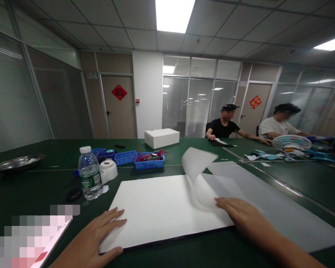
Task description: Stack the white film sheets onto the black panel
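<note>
A stack or board of white sheets (153,208) lies on the green table, its near edge dark underneath. My left hand (100,230) rests on the left end of it, fingers spread and thumb at the near corner. Over the right part, a thin translucent sheet (198,163) curls upward at its far left corner. The rest of that sheet stretches flat to the right, passing beneath my right forearm. My right hand (240,214) is closed at the near side of the curl, its fingertips on the sheet; the thumb is hidden.
Beyond the left end stand a water bottle (91,176), a white vented piece (108,171) and a blue tray of coloured wires (150,162). A white box (162,138) sits farther back. Two people work at the far right, near a fan (292,143). A metal dish (16,163) lies left.
</note>
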Demonstrator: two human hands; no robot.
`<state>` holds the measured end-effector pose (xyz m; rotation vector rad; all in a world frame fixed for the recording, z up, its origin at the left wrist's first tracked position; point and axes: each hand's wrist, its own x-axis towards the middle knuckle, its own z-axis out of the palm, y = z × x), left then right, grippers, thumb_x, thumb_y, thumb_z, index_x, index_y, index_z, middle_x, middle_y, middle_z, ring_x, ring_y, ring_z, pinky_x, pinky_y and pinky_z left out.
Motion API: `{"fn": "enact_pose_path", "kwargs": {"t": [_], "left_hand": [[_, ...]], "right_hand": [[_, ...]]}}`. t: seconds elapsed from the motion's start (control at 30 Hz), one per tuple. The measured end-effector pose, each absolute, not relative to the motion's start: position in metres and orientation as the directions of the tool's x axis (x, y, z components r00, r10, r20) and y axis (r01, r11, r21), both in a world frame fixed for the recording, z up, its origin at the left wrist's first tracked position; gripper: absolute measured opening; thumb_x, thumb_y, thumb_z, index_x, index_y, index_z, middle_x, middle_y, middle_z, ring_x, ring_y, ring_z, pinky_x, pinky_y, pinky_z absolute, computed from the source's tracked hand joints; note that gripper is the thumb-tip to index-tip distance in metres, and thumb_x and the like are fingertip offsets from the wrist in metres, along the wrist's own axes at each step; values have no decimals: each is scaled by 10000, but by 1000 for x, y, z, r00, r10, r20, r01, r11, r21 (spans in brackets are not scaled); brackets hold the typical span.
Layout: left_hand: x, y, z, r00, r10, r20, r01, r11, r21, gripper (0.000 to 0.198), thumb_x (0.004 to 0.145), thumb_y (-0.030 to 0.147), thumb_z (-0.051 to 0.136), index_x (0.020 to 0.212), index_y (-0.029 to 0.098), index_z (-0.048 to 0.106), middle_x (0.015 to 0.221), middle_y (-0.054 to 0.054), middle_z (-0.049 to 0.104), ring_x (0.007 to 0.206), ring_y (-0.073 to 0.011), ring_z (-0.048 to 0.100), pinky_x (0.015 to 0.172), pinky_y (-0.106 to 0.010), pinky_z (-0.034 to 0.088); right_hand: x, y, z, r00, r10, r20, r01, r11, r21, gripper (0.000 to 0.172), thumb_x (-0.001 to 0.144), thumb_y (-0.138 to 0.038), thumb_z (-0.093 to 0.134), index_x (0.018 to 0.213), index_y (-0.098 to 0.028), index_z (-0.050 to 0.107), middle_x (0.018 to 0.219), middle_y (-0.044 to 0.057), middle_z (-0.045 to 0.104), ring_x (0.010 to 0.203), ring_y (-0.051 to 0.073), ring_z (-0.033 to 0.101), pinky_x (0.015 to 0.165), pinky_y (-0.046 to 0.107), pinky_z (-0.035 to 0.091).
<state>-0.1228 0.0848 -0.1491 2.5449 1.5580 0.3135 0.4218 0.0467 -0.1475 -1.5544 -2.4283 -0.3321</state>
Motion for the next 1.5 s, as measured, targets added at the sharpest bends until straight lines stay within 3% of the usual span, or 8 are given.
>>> {"fn": "enact_pose_path", "kwargs": {"t": [0.13,0.47,0.77,0.87,0.97,1.1,1.27,1.5], "left_hand": [[-127,87,-155,449,880,153,846,-474,242,629,849,683,676,1428,455,585,1597,16,481,1457,-359,462,1176,-565,406],[-126,89,-160,411,900,146,869,-435,235,821,826,731,659,1542,388,448,1611,-13,452,1463,-376,446,1189,-571,387],[-128,87,-158,481,867,131,845,-499,192,670,874,697,631,1493,484,486,1634,26,417,1482,-358,421,1188,-576,374],[-127,87,-158,488,863,129,846,-505,175,643,884,693,621,1482,493,498,1638,30,411,1486,-352,416,1190,-571,370],[-127,86,-158,487,863,137,846,-505,173,665,879,693,627,1495,482,485,1638,24,413,1485,-353,417,1191,-568,368],[-127,84,-155,476,871,124,853,-492,173,706,876,711,614,1520,468,453,1641,15,404,1488,-354,409,1192,-573,361],[-123,83,-152,476,868,142,846,-496,196,741,858,708,638,1528,458,444,1646,8,389,1478,-363,423,1179,-572,384],[-127,86,-157,481,856,188,834,-513,204,785,833,681,692,1537,454,429,1650,5,381,1464,-370,444,1169,-540,415]], "right_hand": [[410,45,-145,-517,816,258,837,545,-45,471,991,-164,421,1377,-332,630,1417,23,622,1312,232,594,1112,480,499],[404,37,-133,-563,812,152,793,583,-177,422,1048,-254,378,1396,-300,611,1465,35,587,1392,195,515,1178,438,433],[400,31,-124,-572,813,110,785,582,-213,450,1066,-391,402,1510,-386,476,1547,-1,501,1456,206,433,1220,462,370],[403,36,-132,-446,875,189,866,475,-159,474,1053,-478,404,1500,-353,501,1536,19,513,1435,239,463,1212,502,372],[410,45,-144,-162,936,312,975,201,-95,598,1026,-577,374,1502,-243,513,1523,91,523,1417,298,482,1200,555,363],[423,55,-155,133,937,322,991,-116,-70,774,980,-644,353,1509,-93,478,1488,185,543,1412,374,470,1187,577,354],[429,58,-154,186,948,259,980,-159,-122,811,985,-672,281,1484,-70,497,1431,196,593,1280,353,597,1114,536,446],[425,57,-153,181,952,246,976,-143,-165,781,979,-660,318,1479,-91,508,1437,175,594,1289,354,584,1112,539,444]]}}
